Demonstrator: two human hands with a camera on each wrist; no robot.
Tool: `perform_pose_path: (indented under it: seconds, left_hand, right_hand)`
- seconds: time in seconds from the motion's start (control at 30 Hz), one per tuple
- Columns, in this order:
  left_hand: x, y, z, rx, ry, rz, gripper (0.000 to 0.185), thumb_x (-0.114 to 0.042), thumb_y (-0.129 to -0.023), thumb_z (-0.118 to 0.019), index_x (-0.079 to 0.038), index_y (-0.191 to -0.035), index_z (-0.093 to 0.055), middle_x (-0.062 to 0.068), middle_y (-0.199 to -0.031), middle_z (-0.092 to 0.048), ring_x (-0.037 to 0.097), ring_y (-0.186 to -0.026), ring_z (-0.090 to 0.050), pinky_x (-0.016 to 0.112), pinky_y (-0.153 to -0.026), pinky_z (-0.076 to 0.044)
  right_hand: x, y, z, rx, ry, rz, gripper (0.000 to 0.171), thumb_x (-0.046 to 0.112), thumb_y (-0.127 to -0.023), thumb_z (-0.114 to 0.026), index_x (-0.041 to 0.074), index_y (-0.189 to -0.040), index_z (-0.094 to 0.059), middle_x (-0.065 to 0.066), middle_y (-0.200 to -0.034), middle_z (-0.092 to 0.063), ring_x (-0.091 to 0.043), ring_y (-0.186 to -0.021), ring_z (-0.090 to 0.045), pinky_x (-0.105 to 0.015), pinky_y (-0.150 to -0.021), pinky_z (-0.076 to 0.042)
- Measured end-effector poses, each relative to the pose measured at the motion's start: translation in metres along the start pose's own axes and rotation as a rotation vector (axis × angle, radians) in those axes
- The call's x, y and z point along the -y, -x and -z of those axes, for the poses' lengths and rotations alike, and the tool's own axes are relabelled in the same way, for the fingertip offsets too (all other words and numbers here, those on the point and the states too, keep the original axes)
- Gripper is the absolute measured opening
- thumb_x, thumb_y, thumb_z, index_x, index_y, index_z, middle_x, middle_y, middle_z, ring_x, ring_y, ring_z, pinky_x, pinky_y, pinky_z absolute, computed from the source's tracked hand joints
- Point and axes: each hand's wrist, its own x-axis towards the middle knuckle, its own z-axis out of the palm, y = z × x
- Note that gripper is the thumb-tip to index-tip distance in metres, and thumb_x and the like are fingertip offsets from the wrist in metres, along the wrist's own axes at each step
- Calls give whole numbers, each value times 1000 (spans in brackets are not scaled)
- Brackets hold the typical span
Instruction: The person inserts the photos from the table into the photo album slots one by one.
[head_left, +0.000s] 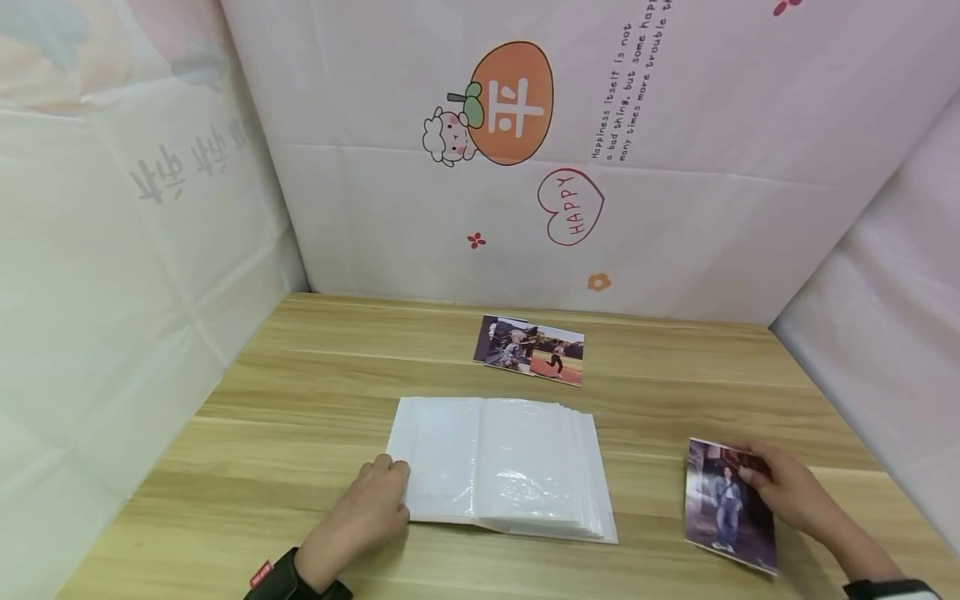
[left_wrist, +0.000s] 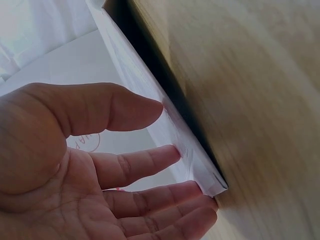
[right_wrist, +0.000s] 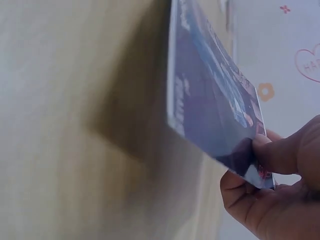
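Hands [head_left: 370,500] [head_left: 791,492] at wooden table [head_left: 660,383], printed backdrop [head_left: 375,217].

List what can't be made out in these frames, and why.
Head: leftmost photo at the back, mostly covered by the overlapping photo.
Head: English lettering, cut off by the top edge.
Right wrist: upper end of the held photo, cut off by the top edge.
Left wrist: album's upper end, past the top edge.
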Motion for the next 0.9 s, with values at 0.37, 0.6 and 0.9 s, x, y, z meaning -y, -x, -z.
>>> perform_pose_path:
  seconds: [0.37,0.6,0.9]
  left_hand:
    - [0,1,1,-8,-1,-16,15,4,-70,-59,4,-84,-57,8,-76,-44,23,-66,-38,35,-58,-35]
    - [1,2,-1,-11,1,-22,14,2,-72,-62,4,-85,-57,8,-77,-44,23,-67,-39,35,-58,-35]
    - [1,1,-2,-1,-4,-28,31,-16,-77,-74,5,-91,-57,10,-82,-46,24,-72,-40,38,-65,-37]
  right_hand:
    - [13,-16,13,-16,-71,-48,32,-8,-85,-57,-9,-118,-54,-22,-98,-60,-5,-78,-51,-24,-61,-43]
    - [21,-24,10,-27,-48,-36,32,-7,-86,-57,-9,-117,-55,-23,-99,-61,-14,-82,-54,-24,-63,-42]
    - [46,-53,6,41,-138,-75,35,-2,-93,-48,-10,-127,-46,-31,-112,-52,-35,-95,-52,-38,-70,-45]
